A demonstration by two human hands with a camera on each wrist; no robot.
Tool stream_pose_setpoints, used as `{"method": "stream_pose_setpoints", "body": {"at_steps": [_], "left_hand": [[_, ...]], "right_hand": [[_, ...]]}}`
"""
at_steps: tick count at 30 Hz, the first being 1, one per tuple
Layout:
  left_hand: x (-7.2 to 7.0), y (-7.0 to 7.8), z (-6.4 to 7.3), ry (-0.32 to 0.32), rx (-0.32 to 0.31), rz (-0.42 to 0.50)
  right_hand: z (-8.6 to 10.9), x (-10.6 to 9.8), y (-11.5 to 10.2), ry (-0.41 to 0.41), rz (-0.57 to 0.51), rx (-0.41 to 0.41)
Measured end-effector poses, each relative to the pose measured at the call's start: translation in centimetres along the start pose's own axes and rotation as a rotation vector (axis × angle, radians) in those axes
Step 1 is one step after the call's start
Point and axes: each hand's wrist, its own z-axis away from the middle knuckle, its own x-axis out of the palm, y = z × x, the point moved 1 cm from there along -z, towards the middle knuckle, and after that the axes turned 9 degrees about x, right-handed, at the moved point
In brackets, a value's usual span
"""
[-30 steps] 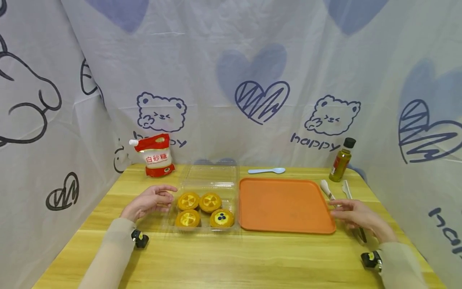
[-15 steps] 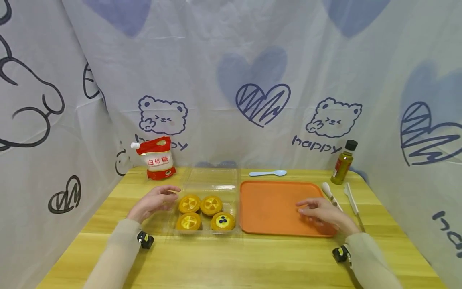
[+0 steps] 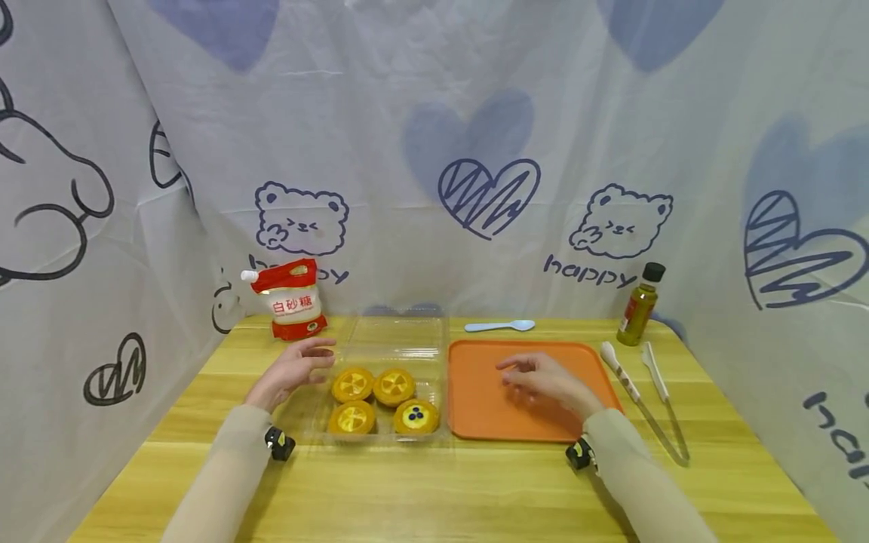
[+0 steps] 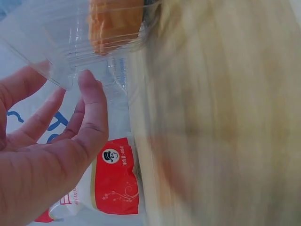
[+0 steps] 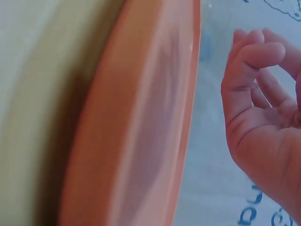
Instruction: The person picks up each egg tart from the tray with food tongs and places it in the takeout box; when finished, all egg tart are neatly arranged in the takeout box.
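Note:
In the head view a clear plastic box lies with its lid folded back, holding several egg tarts, one of them topped with blueberries. My left hand is at the box's left side, fingers loosely bent with nothing gripped; in the left wrist view its fingertips are close to the clear plastic, and whether they touch it I cannot tell. Above the orange tray hovers my right hand, its fingers relaxed and holding nothing. The right wrist view shows that hand apart from the tray's surface.
Tongs with pale tips lie right of the tray. Behind them stands an oil bottle with a black cap. A light blue spoon lies behind the tray. The red-and-white sugar bag stands at the back left, before a printed curtain.
My right hand has travelled left, from beside the tongs to over the middle of the tray, leaving the tongs in full view. The left hand has shifted only slightly.

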Motion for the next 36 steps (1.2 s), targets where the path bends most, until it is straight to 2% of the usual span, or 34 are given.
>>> {"method": "stream_pose_setpoints", "body": {"at_steps": [9,14,20,27,36], "left_hand": [[0.2,0.3,-0.7,0.017,0.031,-0.042],[-0.1,-0.2,-1.1,0.046,0.032,-0.054],[-0.1,-0.8,-1.9,0.034,0.039,-0.077],[-0.3,-0.6,-2.6,-0.008,0.018,0.012],[-0.6,-1.8,-2.9,-0.024,-0.013,0.137]], "right_hand": [[-2.8,2.7,-2.9,0.028,-0.051,-0.045],[-4.1,4.3,-4.1,0.017,-0.057,-0.053],[-5.2,5.9,-5.1,0.019,-0.095,-0.075],[-6.3,6.9,-5.6,0.047,-0.147,-0.073],[-7.0,7.1,-5.8,0.058,-0.196,-0.034]]}}
